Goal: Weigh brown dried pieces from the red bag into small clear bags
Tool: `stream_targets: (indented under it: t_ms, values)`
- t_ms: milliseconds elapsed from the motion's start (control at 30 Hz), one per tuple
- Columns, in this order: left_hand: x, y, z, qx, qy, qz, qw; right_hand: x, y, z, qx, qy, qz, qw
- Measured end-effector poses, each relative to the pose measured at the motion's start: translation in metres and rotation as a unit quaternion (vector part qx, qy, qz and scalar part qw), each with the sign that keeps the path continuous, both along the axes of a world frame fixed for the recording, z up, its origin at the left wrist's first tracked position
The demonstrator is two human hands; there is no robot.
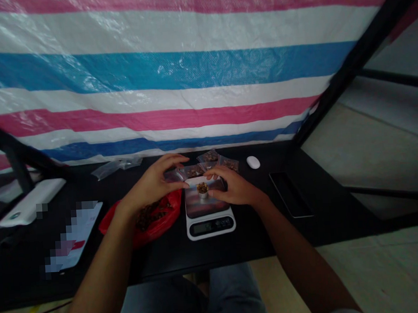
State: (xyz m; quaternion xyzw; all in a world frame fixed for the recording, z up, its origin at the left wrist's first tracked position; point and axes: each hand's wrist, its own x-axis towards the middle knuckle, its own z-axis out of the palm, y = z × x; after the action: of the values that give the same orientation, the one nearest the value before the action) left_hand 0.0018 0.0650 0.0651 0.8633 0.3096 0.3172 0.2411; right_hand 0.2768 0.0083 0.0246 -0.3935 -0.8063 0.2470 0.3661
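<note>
A digital kitchen scale (194, 229) with a white body and a shiny metal plate lies in front of me. On its plate stands a small metal cup (203, 195) heaped with brown and yellowish bits. My left hand (157, 180) is held left of the cup, thumb and fingers apart with nothing between them. Close at the cup's right side is my right hand (233, 185), its fingers curved and apart from the thumb; whether it touches the cup is unclear. Under my left forearm sits a red plastic bag (173, 214) holding dark brown pieces.
Several small clear bags of brown bits (228, 163) lie behind the scale. Flat clear bags (108, 169) are at the back left. A white earbud case (253, 162) and a dark phone (291, 194) rest to the right. A white box-like device (39, 198) and a partly blurred tablet or phone (88, 228) lie left.
</note>
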Motion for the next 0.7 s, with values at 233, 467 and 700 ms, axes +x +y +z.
stream_targets:
  t_ms: [233,467,700]
  values:
    - [0.014,-0.016,-0.024,-0.060,0.012,-0.051,0.997,-0.004,0.001,-0.004,-0.029,-0.039,-0.008,0.999]
    - [0.022,-0.021,-0.037,-0.031,-0.004,-0.071,0.997,-0.006,-0.001,-0.004,-0.032,-0.021,-0.011,0.999]
    - [0.031,-0.026,-0.041,-0.021,-0.060,-0.051,0.997,-0.008,-0.002,-0.002,-0.006,-0.014,-0.008,1.000]
